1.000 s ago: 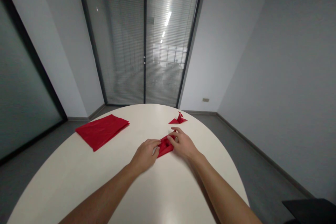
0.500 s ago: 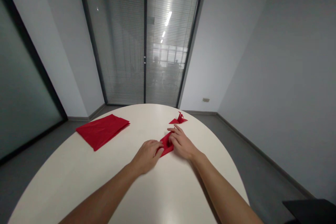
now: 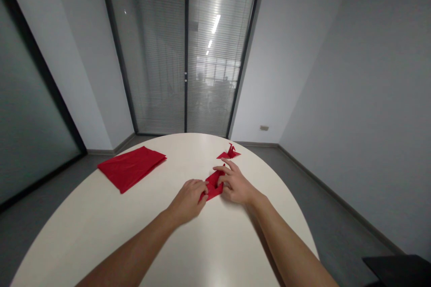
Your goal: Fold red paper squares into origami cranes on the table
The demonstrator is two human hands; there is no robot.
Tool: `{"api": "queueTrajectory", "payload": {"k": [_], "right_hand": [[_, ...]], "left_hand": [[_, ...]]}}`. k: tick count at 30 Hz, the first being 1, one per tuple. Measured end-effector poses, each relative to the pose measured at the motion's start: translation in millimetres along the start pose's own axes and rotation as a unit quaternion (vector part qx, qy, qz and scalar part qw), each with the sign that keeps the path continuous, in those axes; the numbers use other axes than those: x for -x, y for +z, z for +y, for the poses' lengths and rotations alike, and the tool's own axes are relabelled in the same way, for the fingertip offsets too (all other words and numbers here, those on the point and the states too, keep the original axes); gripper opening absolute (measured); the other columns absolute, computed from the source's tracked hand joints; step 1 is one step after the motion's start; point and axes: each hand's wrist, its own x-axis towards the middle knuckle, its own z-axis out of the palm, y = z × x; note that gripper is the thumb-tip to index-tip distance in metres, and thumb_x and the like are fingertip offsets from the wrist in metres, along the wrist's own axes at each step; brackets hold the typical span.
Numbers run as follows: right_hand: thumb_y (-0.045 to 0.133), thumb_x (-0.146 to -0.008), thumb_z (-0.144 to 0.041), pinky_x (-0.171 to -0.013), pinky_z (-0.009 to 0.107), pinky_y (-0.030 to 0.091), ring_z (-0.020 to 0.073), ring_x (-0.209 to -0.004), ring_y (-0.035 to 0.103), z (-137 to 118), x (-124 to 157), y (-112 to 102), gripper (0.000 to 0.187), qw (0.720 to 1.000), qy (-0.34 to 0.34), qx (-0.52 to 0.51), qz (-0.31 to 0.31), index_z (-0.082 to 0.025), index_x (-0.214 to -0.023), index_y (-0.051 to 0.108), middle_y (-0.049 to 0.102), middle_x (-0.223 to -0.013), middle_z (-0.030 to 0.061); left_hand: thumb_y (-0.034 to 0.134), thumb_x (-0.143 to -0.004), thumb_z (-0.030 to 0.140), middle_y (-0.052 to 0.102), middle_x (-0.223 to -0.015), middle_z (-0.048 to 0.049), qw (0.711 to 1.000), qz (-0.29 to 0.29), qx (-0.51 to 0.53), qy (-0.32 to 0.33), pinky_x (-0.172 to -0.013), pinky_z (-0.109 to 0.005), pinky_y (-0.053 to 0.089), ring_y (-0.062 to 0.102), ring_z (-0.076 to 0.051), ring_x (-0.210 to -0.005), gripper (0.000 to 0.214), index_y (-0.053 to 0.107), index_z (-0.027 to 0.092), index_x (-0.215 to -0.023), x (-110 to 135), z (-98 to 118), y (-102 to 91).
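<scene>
Red sheets [image 3: 131, 169] lie well left of the left hand [image 3: 189, 197], its fingers and thumb pinching the left end of the folded red paper [image 3: 214, 192] between both hands; a red paper crane [image 3: 231, 152] sits just beyond the right hand [image 3: 237, 186], half open, curled fingers touching that paper's right end, grip unclear

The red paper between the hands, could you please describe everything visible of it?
The red paper looks thin and is folded small, with angular flaps and a darker hollow between them. It lies slantwise on the pale table, nearer the viewer than the red crane. The left hand holds its left end between thumb and fingers; fingers of the right hand touch its right part. The hands partly hide it, so its outline cannot be told.
</scene>
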Motion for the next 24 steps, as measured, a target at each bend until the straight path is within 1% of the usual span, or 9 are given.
{"api": "queueTrajectory", "payload": {"k": [3,7,10,12,14,16,18,21,24], "right_hand": [[0.056,-0.065,-0.005,-0.121,0.059,0.022,0.0344,-0.150,0.026,-2.0,-2.4,0.7,0.031,0.999,-0.013,0.038,-0.011,-0.023,-0.081,0.077,0.062,-0.141,0.0033],[0.056,-0.075,-0.002,-0.121,0.057,0.022,0.0330,-0.149,0.030,0.0,-7.2,0.2,0.030,0.994,-0.024,0.103,-0.013,-0.021,-0.084,0.077,0.064,-0.138,0.0056],[0.054,-0.082,-0.001,-0.122,0.056,0.022,0.0329,-0.148,0.032,5.7,-9.4,1.2,0.029,0.989,-0.009,0.149,0.014,-0.020,-0.085,0.077,0.065,-0.135,0.0073],[0.056,-0.085,-0.004,-0.122,0.057,0.021,0.0345,-0.147,0.031,10.7,-9.3,3.5,0.025,0.985,0.015,0.167,0.044,-0.019,-0.087,0.076,0.064,-0.137,0.0087],[0.057,-0.087,-0.006,-0.121,0.059,0.021,0.0357,-0.147,0.031,15.7,-8.1,6.6,0.022,0.982,0.043,0.168,0.074,-0.019,-0.088,0.075,0.060,-0.141,0.0097],[0.055,-0.088,-0.007,-0.120,0.058,0.024,0.0355,-0.146,0.032,19.9,-6.5,9.8,0.022,0.982,0.070,0.144,0.100,-0.019,-0.089,0.073,0.056,-0.145,0.0102],[0.052,-0.089,-0.009,-0.117,0.054,0.031,0.0329,-0.142,0.039,23.3,-5.1,13.3,0.022,0.984,0.103,0.084,0.122,-0.019,-0.093,0.071,0.056,-0.145,0.0114],[0.051,-0.091,-0.017,-0.108,0.046,0.043,0.0277,-0.124,0.056,28.0,-3.7,20.5,0.027,0.976,0.171,-0.044,0.130,-0.019,-0.114,0.066,0.063,-0.135,0.0121],[0.058,-0.092,-0.032,-0.094,0.040,0.051,0.0230,-0.100,0.066,34.3,-3.0,30.5,0.043,0.951,0.237,-0.164,0.115,-0.022,-0.133,0.055,0.065,-0.130,0.0107]], "left_hand": [[0.052,-0.090,0.008,0.071,-0.108,-0.0066,1.000,-0.002,-0.001,0.008,-0.098,-0.043,0.048,0.063,-0.025,-0.104,0.017,0.063,0.022,-0.091,-0.3,0.8,-1.3],[0.054,-0.088,0.008,0.072,-0.111,-0.0059,1.000,-0.010,0.000,0.005,-0.100,-0.044,0.047,0.063,-0.026,-0.107,0.018,0.064,0.022,-0.091,-0.8,2.4,-3.0],[0.056,-0.088,0.008,0.071,-0.117,-0.0061,1.000,-0.014,0.001,0.001,-0.102,-0.044,0.047,0.062,-0.026,-0.110,0.016,0.064,0.022,-0.090,-1.1,3.7,-3.9],[0.057,-0.087,0.009,0.071,-0.118,-0.0065,1.000,-0.019,0.001,0.000,-0.103,-0.043,0.047,0.062,-0.026,-0.111,0.015,0.064,0.022,-0.091,-0.9,4.0,-4.2],[0.057,-0.087,0.009,0.072,-0.116,-0.0071,1.000,-0.020,0.002,-0.002,-0.103,-0.043,0.047,0.061,-0.026,-0.111,0.016,0.065,0.021,-0.095,-0.3,3.5,-4.1],[0.057,-0.086,0.008,0.071,-0.117,-0.0081,1.000,-0.018,0.001,0.003,-0.104,-0.043,0.047,0.061,-0.026,-0.112,0.026,0.065,0.020,-0.107,0.5,2.1,-3.6],[0.056,-0.084,0.006,0.070,-0.120,-0.0088,1.000,-0.018,-0.004,0.012,-0.105,-0.044,0.047,0.060,-0.026,-0.114,0.040,0.063,0.019,-0.121,1.4,0.2,-2.9],[0.054,-0.081,0.004,0.069,-0.126,-0.0079,1.000,-0.017,-0.008,0.020,-0.107,-0.045,0.046,0.059,-0.026,-0.117,0.053,0.061,0.021,-0.130,2.5,-2.1,-1.7],[0.053,-0.079,0.003,0.069,-0.126,-0.0065,1.000,-0.012,-0.011,0.019,-0.107,-0.044,0.047,0.059,-0.026,-0.118,0.056,0.061,0.022,-0.131,3.0,-3.0,-0.6]]}}
